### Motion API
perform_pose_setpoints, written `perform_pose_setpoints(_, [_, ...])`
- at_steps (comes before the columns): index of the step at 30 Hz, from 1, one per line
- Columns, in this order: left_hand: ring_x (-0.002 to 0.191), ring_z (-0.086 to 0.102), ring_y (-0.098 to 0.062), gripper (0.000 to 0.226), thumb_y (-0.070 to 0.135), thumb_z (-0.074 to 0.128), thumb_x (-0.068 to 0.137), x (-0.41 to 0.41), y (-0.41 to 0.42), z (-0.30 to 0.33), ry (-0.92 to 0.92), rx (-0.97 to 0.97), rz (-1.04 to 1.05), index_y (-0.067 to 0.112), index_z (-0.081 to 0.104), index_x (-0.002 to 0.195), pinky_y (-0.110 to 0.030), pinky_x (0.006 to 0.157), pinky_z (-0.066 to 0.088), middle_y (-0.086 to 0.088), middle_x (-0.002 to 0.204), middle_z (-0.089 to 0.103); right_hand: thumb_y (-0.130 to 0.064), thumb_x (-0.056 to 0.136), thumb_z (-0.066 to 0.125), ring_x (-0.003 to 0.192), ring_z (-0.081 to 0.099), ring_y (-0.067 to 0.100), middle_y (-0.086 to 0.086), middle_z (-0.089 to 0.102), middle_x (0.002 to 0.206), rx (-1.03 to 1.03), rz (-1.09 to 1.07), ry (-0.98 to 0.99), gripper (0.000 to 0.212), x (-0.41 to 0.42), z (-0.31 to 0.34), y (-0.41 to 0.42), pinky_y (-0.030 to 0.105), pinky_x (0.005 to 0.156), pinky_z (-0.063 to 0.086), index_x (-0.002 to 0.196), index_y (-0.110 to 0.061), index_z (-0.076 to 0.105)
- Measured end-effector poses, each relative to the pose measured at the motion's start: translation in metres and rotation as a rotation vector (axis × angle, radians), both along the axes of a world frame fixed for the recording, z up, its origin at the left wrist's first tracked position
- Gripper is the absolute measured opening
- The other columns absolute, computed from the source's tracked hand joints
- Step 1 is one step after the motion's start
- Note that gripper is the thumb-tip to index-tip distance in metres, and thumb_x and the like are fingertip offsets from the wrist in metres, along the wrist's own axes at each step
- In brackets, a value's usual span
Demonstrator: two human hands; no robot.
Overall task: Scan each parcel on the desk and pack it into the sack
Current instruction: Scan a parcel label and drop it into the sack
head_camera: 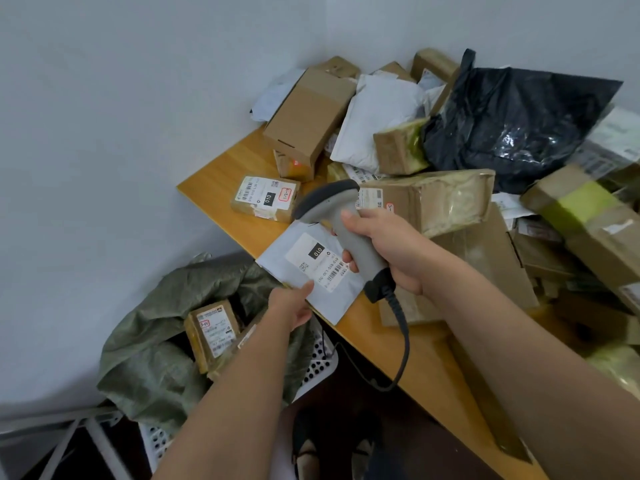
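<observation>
Right hand (388, 251) gripping the grey handheld barcode scanner (343, 230) by its handle, head pointing down and leftward, black cable trailing off the desk edge; left hand (294, 306) pinching the near corner of a flat grey plastic mailer with a white label (311, 268), thumb on top, holding it just under the scanner.

Judging the step as scanning this mailer; to do it well, keeping the label flat and facing up, aiming the scanner head at the barcode strip near the label's right edge, which is lying partly beside the right fingers; tilting the mailer slightly may be helping against glare.

Mailer sitting between both hands, overhanging the corner of the wooden desk (221, 174); olive-green woven sack (152, 358) lying open directly below the left hand, a brown taped box (211, 330) already inside; many parcels piled on the desk beyond the right hand, so the task is looking far from finished.
</observation>
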State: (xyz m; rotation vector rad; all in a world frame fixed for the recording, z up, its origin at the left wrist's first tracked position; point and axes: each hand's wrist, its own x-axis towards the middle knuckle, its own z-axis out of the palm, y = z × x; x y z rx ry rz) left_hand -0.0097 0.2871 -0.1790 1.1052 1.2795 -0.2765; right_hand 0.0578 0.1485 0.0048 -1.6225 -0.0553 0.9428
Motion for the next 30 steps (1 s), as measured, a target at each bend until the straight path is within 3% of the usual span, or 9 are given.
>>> perform_pose_setpoints(3, [0.086,0.063,-0.024,0.007,0.003,0.06,0.093,-0.001,-0.003,-0.009,-0.018,0.08,0.008,0.005,0.06,0.099,-0.03,0.055,0.052,-0.011,0.104,0.064,-0.031,0.102,0.049,0.063,0.055,0.017,0.015,0.059,0.083,-0.004,0.009,-0.008,0.034,0.001,-0.003,-0.005,0.033,0.062,0.048,0.118,-0.002,0.056])
perform_pose_setpoints(7, [0.094,0.062,-0.028,0.016,-0.006,0.051,0.093,-0.019,0.01,-0.006,-0.067,0.1,0.06,0.007,0.06,0.095,-0.034,0.068,0.053,-0.008,0.102,0.063,-0.03,0.103,0.049,0.06,0.055,0.017,0.013,0.057,0.079,-0.009,0.013,-0.004,0.035,-0.002,0.0,-0.01,0.032,0.063,0.048,0.118,0.001,0.056])
perform_pose_setpoints(9, [0.084,0.061,-0.028,0.011,-0.001,0.055,0.091,-0.029,0.023,0.007,-0.069,0.261,0.007,0.006,0.057,0.082,-0.031,0.06,0.048,-0.011,0.096,0.063,-0.032,0.102,0.05,0.061,0.055,0.017,0.012,0.057,0.077,-0.011,0.011,-0.013,0.037,-0.003,0.001,-0.012,0.033,0.064,0.048,0.118,0.002,0.056])
perform_pose_setpoints(12, [0.063,0.044,-0.021,0.032,-0.007,0.056,0.083,-0.043,0.051,0.039,-0.129,0.516,-0.122,0.013,0.039,0.063,-0.028,0.055,0.035,-0.005,0.068,0.046,-0.036,0.096,0.06,0.067,0.056,0.018,0.009,0.057,0.08,-0.024,0.017,-0.047,0.039,-0.005,0.005,-0.012,0.036,0.07,0.048,0.116,-0.002,0.059])
perform_pose_setpoints(17, [0.064,0.043,-0.018,0.026,-0.008,0.052,0.078,-0.049,0.083,0.11,-0.211,0.899,-0.433,0.016,0.041,0.077,-0.03,0.055,0.032,0.001,0.069,0.047,-0.025,0.09,0.071,0.06,0.056,0.012,0.005,0.059,0.073,-0.052,0.047,-0.189,0.031,-0.01,0.014,-0.001,0.024,0.057,0.048,0.111,-0.007,0.059])
perform_pose_setpoints(20, [0.065,0.045,-0.019,0.026,-0.009,0.048,0.079,-0.046,0.088,0.15,-0.304,1.059,-0.647,0.014,0.045,0.091,-0.03,0.053,0.031,0.003,0.068,0.048,-0.017,0.085,0.075,0.051,0.055,0.007,0.005,0.059,0.077,-0.009,0.031,-0.227,0.041,-0.011,0.02,0.009,0.019,0.05,0.046,0.118,-0.006,0.054])
perform_pose_setpoints(24, [0.068,0.043,-0.019,0.03,-0.01,0.044,0.078,-0.04,0.085,0.19,-0.439,1.224,-0.846,0.02,0.051,0.079,-0.029,0.06,0.027,0.007,0.065,0.044,-0.014,0.08,0.081,0.064,0.06,0.011,0.007,0.065,0.092,0.04,0.019,-0.252,0.056,-0.014,0.03,0.023,0.02,0.053,0.049,0.127,-0.012,0.05])
perform_pose_setpoints(27, [0.066,0.046,-0.025,0.03,-0.01,0.043,0.073,-0.032,0.084,0.211,-0.485,1.293,-0.926,0.018,0.045,0.065,-0.033,0.058,0.032,-0.001,0.061,0.047,-0.009,0.076,0.083,0.08,0.063,0.014,0.006,0.065,0.109,0.068,0.015,-0.258,0.066,-0.016,0.036,0.03,0.018,0.053,0.05,0.131,-0.014,0.048])
perform_pose_setpoints(30, [0.085,0.054,-0.028,0.018,-0.006,0.052,0.073,-0.028,0.084,0.225,-0.513,1.451,-0.787,0.008,0.062,0.077,-0.032,0.076,0.036,-0.004,0.078,0.053,-0.004,0.08,0.079,0.076,0.061,0.014,0.004,0.063,0.104,0.057,-0.005,-0.266,0.059,-0.017,0.039,0.035,0.02,0.052,0.05,0.127,-0.016,0.047])
